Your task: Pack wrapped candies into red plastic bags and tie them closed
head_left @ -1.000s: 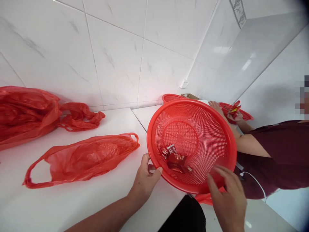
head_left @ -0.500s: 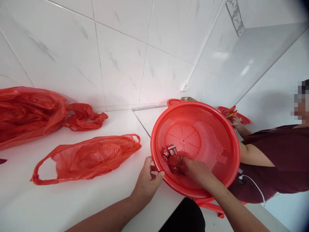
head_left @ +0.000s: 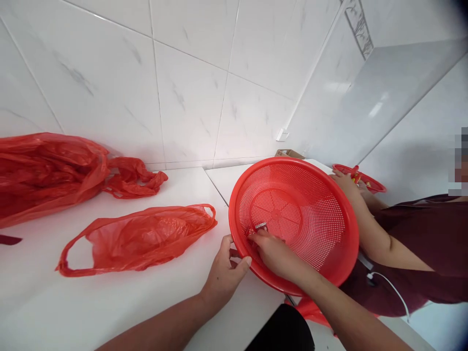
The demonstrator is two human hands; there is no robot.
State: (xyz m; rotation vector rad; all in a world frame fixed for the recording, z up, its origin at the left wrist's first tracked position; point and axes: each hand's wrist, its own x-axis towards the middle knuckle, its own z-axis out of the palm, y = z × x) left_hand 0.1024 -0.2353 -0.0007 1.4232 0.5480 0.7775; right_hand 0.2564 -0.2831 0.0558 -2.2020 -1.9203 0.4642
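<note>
A big red plastic colander [head_left: 318,229] is tipped toward me at the table's edge. On its near left rim, my left hand [head_left: 226,273] is clamped, thumb outside and fingers over the edge. Inside the bowl, my right hand [head_left: 272,251] reaches down with curled fingers over a few small red-wrapped packets [head_left: 261,227]. Most of the packets are hidden under the hand. To the left, a red plastic carrier bag [head_left: 146,241] lies spread on the white table [head_left: 171,302], its handles stretched out to either side.
A large heap of red bags [head_left: 47,175] and a crumpled red bag [head_left: 137,178] lie along the tiled wall. At right, a co-worker in a dark red shirt [head_left: 409,239] handles small items over another red basket [head_left: 376,186]. A cardboard box [head_left: 288,153] stands behind the colander.
My right hand has shifted left inside the colander and now covers the packets. The colander's tilt has changed a little. The co-worker's arm has come forward to the other basket.
</note>
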